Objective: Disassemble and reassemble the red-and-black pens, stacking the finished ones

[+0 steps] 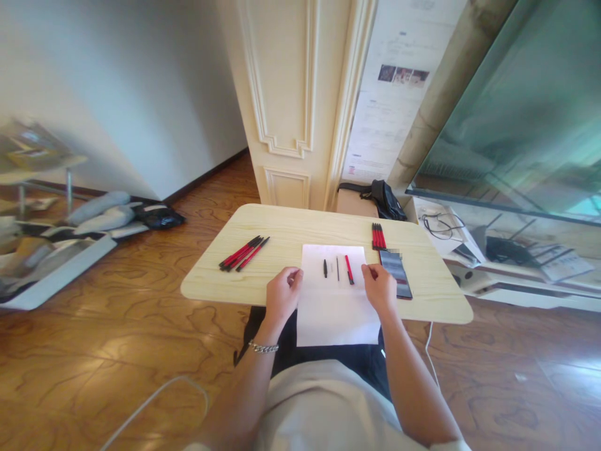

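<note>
A white sheet of paper (335,313) lies on the small table, its near part reaching past the table's front edge over my lap. My left hand (284,291) is closed at the sheet's left edge, thumb and forefinger pinched on it. At the opposite edge my right hand (381,288) pinches the paper the same way. On the sheet, in a row, lie a short black pen part (325,269), a tiny spring-like piece (331,267), a thin dark refill (337,269) and a red pen barrel (349,269) with a black end.
Several red and black pens (241,254) lie loosely on the table's (211,275) left side. More such pens (378,236) sit side by side at the back right, above a dark phone (397,274). A black bag (387,199) is behind the table; a white cable (429,354) hangs at right.
</note>
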{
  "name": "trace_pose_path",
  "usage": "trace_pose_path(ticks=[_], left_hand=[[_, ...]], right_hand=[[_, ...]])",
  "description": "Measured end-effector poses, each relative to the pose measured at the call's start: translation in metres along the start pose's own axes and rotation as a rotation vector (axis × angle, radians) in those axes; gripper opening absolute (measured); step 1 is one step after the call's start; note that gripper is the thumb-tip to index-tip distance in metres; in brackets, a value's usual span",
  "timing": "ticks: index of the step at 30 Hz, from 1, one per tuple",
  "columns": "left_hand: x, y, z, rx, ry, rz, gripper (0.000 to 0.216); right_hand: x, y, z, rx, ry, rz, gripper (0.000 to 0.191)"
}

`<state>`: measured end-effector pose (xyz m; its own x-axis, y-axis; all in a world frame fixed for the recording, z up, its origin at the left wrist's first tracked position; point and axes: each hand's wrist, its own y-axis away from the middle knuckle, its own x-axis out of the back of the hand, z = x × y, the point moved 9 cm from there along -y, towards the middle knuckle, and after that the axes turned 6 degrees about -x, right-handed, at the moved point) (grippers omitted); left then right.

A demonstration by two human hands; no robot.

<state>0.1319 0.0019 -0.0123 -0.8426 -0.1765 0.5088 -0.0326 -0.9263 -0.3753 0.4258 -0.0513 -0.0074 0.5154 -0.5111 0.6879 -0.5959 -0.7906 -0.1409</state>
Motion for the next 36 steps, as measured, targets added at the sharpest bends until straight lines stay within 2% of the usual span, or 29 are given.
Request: trace_pose_path(ticks=[5, 10, 14, 18, 23, 29, 36], left_hand=[[-0.002, 0.002, -0.005, -0.030, -0.061, -0.002, 0.025], [-0.002, 0.003, -0.005, -0.045, -0.090, -0.008, 0.024], [-0.002, 0.003, -0.003, -0.060, -0.122, -0.010, 0.023], [-0.004, 0.003, 0.000, -0.072, -0.134, -0.020, 0.023], [-0.003, 0.002, 0.000, -0.062, -0.120, -0.021, 0.023], [-0.001, 0.002, -0.003, -0.029, -0.064, -0.007, 0.022], [-0.001, 0.003, 0.010, -0.012, 0.060, 0.005, 0.022]], right_hand=[[0.005, 0.009, 0.025, -0.091, -0.104, 0.040, 0.042], [0.001, 0.010, 0.031, -0.099, -0.104, 0.019, 0.041], [-0.001, 0.008, 0.022, -0.040, -0.024, -0.028, 0.037], [-0.005, -0.004, -0.003, 0.069, 0.112, -0.066, 0.032], [-0.040, -0.030, -0.027, 0.115, 0.316, -0.226, 0.030], [-0.070, -0.044, -0.027, 0.080, 0.486, -0.305, 0.042], [-0.068, -0.045, -0.027, 0.098, 0.525, -0.312, 0.036]])
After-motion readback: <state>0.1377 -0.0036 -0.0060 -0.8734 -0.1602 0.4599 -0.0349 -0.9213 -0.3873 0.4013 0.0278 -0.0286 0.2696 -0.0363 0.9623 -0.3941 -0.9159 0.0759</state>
